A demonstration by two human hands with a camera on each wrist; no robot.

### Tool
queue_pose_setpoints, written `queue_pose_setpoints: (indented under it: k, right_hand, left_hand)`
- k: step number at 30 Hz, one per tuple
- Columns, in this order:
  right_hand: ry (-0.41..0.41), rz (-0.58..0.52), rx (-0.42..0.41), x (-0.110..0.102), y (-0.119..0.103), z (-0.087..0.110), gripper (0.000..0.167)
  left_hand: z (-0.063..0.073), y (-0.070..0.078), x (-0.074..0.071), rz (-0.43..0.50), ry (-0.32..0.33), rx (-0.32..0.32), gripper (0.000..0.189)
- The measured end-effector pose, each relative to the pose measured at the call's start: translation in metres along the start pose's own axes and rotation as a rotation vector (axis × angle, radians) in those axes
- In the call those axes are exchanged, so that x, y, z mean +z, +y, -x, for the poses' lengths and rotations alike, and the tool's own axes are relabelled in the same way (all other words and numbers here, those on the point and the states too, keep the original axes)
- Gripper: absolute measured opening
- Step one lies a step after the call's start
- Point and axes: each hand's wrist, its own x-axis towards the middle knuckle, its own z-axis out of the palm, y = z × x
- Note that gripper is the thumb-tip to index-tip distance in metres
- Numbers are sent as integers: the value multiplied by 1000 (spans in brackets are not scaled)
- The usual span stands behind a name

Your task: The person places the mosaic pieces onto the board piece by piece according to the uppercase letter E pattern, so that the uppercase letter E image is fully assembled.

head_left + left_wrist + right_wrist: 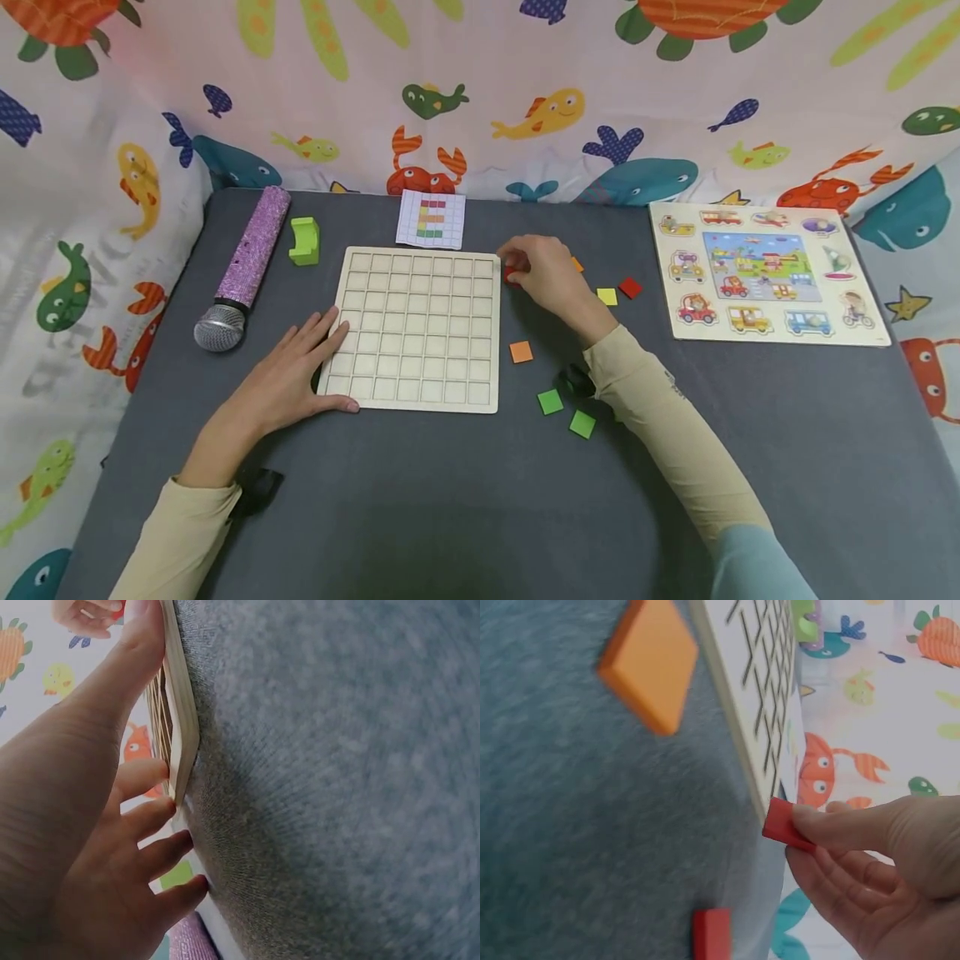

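A wooden grid board (420,333) lies flat on the grey table, its squares bare. My left hand (281,379) rests along its left edge with fingers spread, the thumb at the near left corner. Between thumb and fingers my right hand (551,271) pinches a red square tile (784,823) by the board's far right corner. In the right wrist view another red tile (712,934) and an orange tile (651,667) lie on the cloth. A pattern card (431,219) with coloured squares sits just behind the board.
Right of the board are an orange tile (521,352), green tiles (550,402), a yellow tile (607,297) and a red tile (630,287). A vehicle puzzle (768,275) lies at far right. On the left are a glittery microphone (251,250) and a green block (303,242).
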Motion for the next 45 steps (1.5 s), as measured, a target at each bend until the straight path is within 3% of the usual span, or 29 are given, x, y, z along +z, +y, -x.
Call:
queue_pose_setpoints:
  k: [9, 24, 30, 38, 45]
  right_hand:
    - [-21, -118, -97, 8, -22, -17, 28]
    - [-146, -306, -220, 62, -66, -64, 25]
    - [-148, -274, -206, 73, -72, -69, 23]
    - [-150, -95, -185, 80, -82, -69, 19]
    - [-145, -69, -157, 84, -86, -68, 19]
  left_hand:
    - [-3, -1, 2, 11, 24, 21, 110]
    - [-6, -1, -2, 7, -6, -3, 111]
    - [-6, 1, -2, 17, -17, -1, 111]
    - [0, 0, 0, 28, 0, -15, 109]
    - [1, 1, -1, 34, -12, -30, 110]
